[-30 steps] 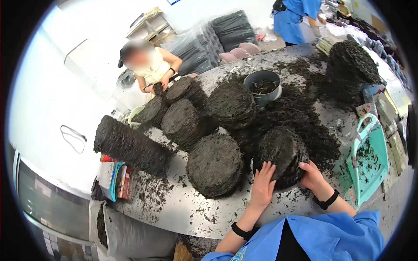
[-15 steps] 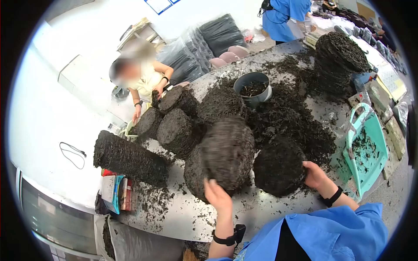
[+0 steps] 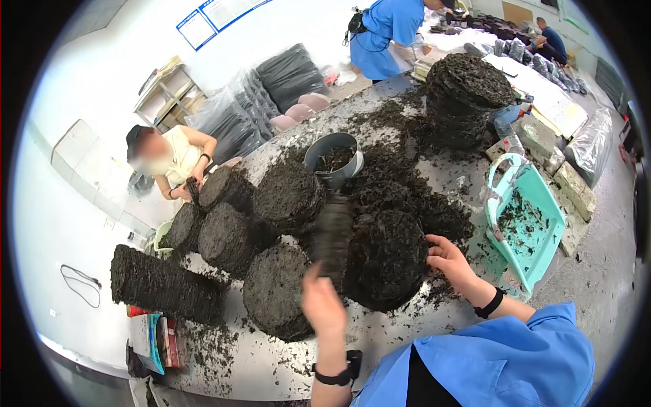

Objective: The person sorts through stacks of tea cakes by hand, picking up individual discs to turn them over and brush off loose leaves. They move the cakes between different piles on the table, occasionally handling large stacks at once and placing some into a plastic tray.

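Observation:
My left hand (image 3: 324, 305) is closed on the lower edge of a thin, dark round disc (image 3: 333, 237) that looks like dried seaweed. The disc stands nearly edge-on and is smeared by motion. At its right lies a dark stack of such discs (image 3: 385, 261), whose right edge the fingers of my right hand (image 3: 449, 263) touch, spread apart. A greyer round stack (image 3: 277, 292) stands left of my left hand. Loose dark flakes (image 3: 434, 207) are heaped behind the right-hand stack.
More stacks (image 3: 227, 237) stand at the left, one long roll (image 3: 166, 285) on its side. A grey bucket (image 3: 315, 163), a turquoise dustpan (image 3: 553, 237) and a tall stack (image 3: 461, 108) share the metal table (image 3: 271, 370). A person (image 3: 180, 159) works across the left end; another in blue (image 3: 386, 34) stands behind.
The disc in my left hand has turned from broadside to nearly edge-on, leaving the greyer stack uncovered. My view has swung right. My right hand stays beside the dark stack.

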Motion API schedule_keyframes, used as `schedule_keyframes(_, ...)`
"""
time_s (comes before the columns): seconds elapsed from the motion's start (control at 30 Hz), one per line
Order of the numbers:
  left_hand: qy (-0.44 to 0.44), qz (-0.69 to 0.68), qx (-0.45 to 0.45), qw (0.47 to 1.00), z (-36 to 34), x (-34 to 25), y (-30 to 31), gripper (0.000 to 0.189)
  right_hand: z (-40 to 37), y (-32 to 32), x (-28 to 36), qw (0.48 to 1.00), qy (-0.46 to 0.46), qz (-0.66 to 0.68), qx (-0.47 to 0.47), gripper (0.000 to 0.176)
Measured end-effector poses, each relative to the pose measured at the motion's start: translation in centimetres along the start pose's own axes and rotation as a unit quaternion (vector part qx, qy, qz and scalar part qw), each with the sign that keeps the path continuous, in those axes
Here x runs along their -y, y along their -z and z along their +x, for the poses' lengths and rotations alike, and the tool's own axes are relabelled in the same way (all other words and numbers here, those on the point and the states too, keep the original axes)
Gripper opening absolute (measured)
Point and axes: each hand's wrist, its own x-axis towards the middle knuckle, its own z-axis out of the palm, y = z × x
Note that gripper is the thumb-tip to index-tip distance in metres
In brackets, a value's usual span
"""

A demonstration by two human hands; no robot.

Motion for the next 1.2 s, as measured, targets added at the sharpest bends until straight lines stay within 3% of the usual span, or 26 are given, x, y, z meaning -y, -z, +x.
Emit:
schedule_keyframes(0.1, 0.134, -0.126, -0.189, 0.965, 1.5, 6.0, 6.1, 0.037, 0.3, 0.3, -0.1, 0.999, -0.033, 0.02, 0.013, 0.054)
schedule_keyframes(0.17, 0.192, -0.299, -0.263, 0.897, 2.0, 6.5, 9.5, 0.041, 0.4, 0.2, 0.0, 0.998, -0.048, 0.024, 0.012, 0.054)
schedule_keyframes(0.2, 0.252, -0.284, -0.284, 0.881, 1.9, 6.2, 10.8, 0.045, 0.3, -0.1, 0.4, 0.999, -0.045, -0.003, 0.006, 0.055)
schedule_keyframes(0.23, 0.255, -0.278, -0.285, 0.881, 1.2, 6.8, 11.0, 0.045, 0.3, -0.4, 0.6, 0.999, -0.043, -0.03, 0.0, 0.056)
schedule_keyframes(0.27, 0.164, -0.059, -0.273, 0.946, 0.7, 6.9, 10.8, 0.047, 0.5, -0.5, 0.4, 0.998, -0.033, -0.053, 0.001, 0.059)
schedule_keyframes(0.3, 0.062, 0.159, -0.243, 0.955, 0.3, 6.9, 10.3, 0.05, 0.6, -0.6, 0.5, 0.998, -0.035, -0.052, 0.0, 0.059)
schedule_keyframes(0.33, -0.002, 0.239, -0.241, 0.941, -0.5, 6.4, 9.6, 0.053, 0.6, -0.8, 0.6, 0.997, -0.032, -0.073, 0.012, 0.06)
schedule_keyframes(0.37, -0.088, 0.261, -0.238, 0.931, -1.3, 6.3, 8.2, 0.051, 0.6, -0.9, 0.6, 0.995, -0.028, -0.095, 0.022, 0.061)
schedule_keyframes(0.4, -0.093, 0.154, -0.195, 0.964, -2.4, 5.7, 5.8, 0.049, 0.6, -1.1, 0.4, 0.997, -0.029, -0.072, 0.02, 0.061)
schedule_keyframes(0.43, -0.112, 0.1, -0.062, 0.987, -3.4, 5.2, 3.8, 0.049, 0.5, -1.2, 0.5, 0.997, -0.031, -0.073, 0.015, 0.061)
schedule_keyframes(0.47, -0.198, 0.18, 0.066, 0.961, -3.8, 4.2, 1.7, 0.055, 0.4, -1.3, 0.8, 0.997, -0.039, -0.062, 0.018, 0.061)
schedule_keyframes(0.53, -0.196, 0.185, 0.241, 0.932, -5.7, 2.8, -2.4, 0.065, 0.3, -1.3, 0.9, 0.998, -0.045, -0.031, 0.027, 0.06)
schedule_keyframes(0.63, -0.227, 0.197, 0.234, 0.925, -5.9, 3.0, -5.4, 0.057, 0.1, -0.7, 0.6, 0.998, -0.035, 0.014, 0.041, 0.06)
schedule_keyframes(0.7, -0.232, 0.191, 0.239, 0.924, -5.7, 3.5, -6.2, 0.055, -0.8, -0.8, 0.3, 1.0, 0.006, -0.019, -0.015, 0.062)
schedule_keyframes(0.77, -0.235, 0.183, 0.24, 0.924, -5.8, 3.9, -7.1, 0.054, -1.7, -0.2, 0.5, 0.949, 0.142, -0.271, -0.08, 0.053)
schedule_keyframes(0.83, -0.221, 0.201, 0.268, 0.916, -6.7, 4.6, -7.3, 0.051, -1.6, 1.1, 0.8, 0.851, 0.315, -0.416, -0.051, 0.029)
schedule_keyframes(0.9, -0.217, 0.195, 0.274, 0.916, -6.8, 4.6, -7.2, 0.05, -1.9, 1.2, 0.6, 0.875, 0.309, -0.372, 0.027, 0.012)
schedule_keyframes(1.07, -0.213, 0.184, 0.267, 0.922, -6.6, 4.5, -7.6, 0.049, -0.9, 0.3, -0.2, 0.778, 0.416, -0.464, 0.08, 0.008)
schedule_keyframes(1.2, -0.207, 0.184, 0.274, 0.921, -6.7, 4.3, -7.4, 0.051, -0.4, -0.1, 0.4, 0.725, 0.351, -0.576, 0.14, 0.007)
